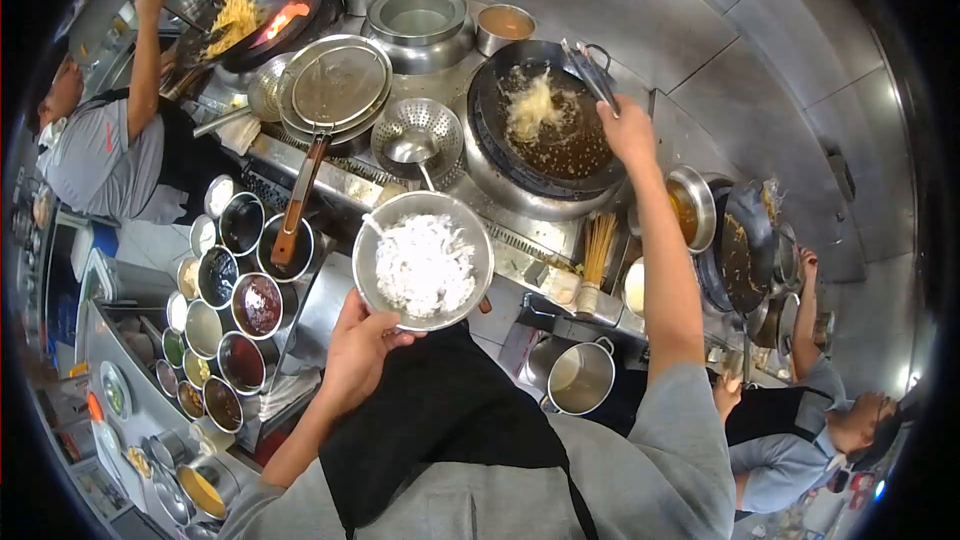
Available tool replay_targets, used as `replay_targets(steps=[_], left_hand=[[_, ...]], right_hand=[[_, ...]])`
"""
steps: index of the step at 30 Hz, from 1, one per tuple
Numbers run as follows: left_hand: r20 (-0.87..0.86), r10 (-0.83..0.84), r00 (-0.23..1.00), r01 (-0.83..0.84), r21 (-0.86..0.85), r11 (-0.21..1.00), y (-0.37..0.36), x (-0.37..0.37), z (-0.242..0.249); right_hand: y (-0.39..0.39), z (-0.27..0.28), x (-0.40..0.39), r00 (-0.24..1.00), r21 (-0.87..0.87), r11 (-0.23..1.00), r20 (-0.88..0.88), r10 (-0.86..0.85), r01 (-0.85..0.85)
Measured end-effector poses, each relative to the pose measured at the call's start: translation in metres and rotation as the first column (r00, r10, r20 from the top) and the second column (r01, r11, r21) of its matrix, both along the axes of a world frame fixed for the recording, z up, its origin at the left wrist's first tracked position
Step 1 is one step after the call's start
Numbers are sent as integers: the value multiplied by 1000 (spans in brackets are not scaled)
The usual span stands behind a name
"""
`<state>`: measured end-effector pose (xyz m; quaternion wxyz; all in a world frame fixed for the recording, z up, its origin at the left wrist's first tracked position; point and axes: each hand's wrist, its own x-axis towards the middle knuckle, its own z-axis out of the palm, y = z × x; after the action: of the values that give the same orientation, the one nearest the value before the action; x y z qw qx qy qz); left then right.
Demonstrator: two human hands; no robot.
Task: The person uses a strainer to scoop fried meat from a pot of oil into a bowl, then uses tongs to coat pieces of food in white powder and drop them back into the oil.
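My left hand (362, 352) grips the rim of a round metal bowl (487, 270) in front of my apron. White, flour-coated pieces (425, 262) lie heaped in it. My right hand (628, 132) is closed around dark-handled tongs (594, 78), held over the right side of a black wok (484, 105). Inside the wok, a pale clump of food (535, 110) bubbles in brown oil (575, 150), with small bits floating around it. The tongs' tips are near the wok's far rim, apart from the clump.
Beside the wok rest a perforated ladle (418, 130) and a wooden-handled strainer (340, 85). Several sauce pots (258, 305) stand at left. A co-worker (110, 155) tosses food over flame (284, 20); another co-worker (800, 440) is at right. A bamboo brush (598, 250) stands near the wok.
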<state>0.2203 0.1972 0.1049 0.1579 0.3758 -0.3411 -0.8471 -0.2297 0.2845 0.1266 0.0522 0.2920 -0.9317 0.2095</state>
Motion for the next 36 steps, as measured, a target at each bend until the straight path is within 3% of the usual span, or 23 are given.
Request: replay_targets(steps=[1, 3, 6, 8, 11, 13, 15, 21, 26, 29, 32, 33, 35, 36], left_hand=[[8, 6, 1000, -6, -7, 1000, 7, 4, 1], [37, 0, 999, 1, -14, 1000, 19, 12, 2], [48, 39, 998, -36, -64, 997, 28, 1, -8], [22, 39, 999, -36, -135, 990, 27, -17, -19], [-1, -1, 1000, 1, -267, 964, 16, -50, -36], [-13, -67, 998, 57, -389, 919, 8, -67, -49], [-38, -96, 995, 74, -388, 919, 3, -80, -44], [-51, 13, 999, -26, -256, 966, -19, -113, -83], [-75, -15, 997, 4, -141, 990, -37, -132, -101], [-64, -77, 995, 67, -139, 988, -54, -142, -119], [-17, -111, 994, 107, -129, 986, -71, -140, -118], [-11, -130, 992, 127, -125, 984, -76, -137, -116], [-34, -169, 985, 164, -132, 978, -87, -124, -107], [-33, -196, 980, 190, -130, 973, -92, -117, -101]], right_hand=[[11, 0, -3, 999, -65, 997, -33, 30, -32], [39, 37, 30, 982, -88, 981, 67, 177, -171], [87, 69, 88, 830, -259, 899, 357, 428, -352], [116, 66, 120, 793, -263, 865, 350, 498, -427], [129, 61, 168, 785, -129, 856, 347, 513, -501], [124, 20, 184, 818, 6, 830, 177, 548, -558], [118, 15, 196, 847, 30, 861, 202, 492, -508], [126, 41, 180, 867, -140, 905, 261, 425, -402], [124, 57, 137, 834, -300, 882, 316, 452, -364], [110, 94, 131, 859, -355, 909, 371, 351, -218], [95, 106, 105, 929, -236, 955, 278, 244, -181], [88, 105, 95, 962, -142, 968, 150, 230, -209], [68, 94, 78, 979, -24, 996, 183, 90, -87], [61, 76, 60, 985, 58, 984, 48, 165, -168]])
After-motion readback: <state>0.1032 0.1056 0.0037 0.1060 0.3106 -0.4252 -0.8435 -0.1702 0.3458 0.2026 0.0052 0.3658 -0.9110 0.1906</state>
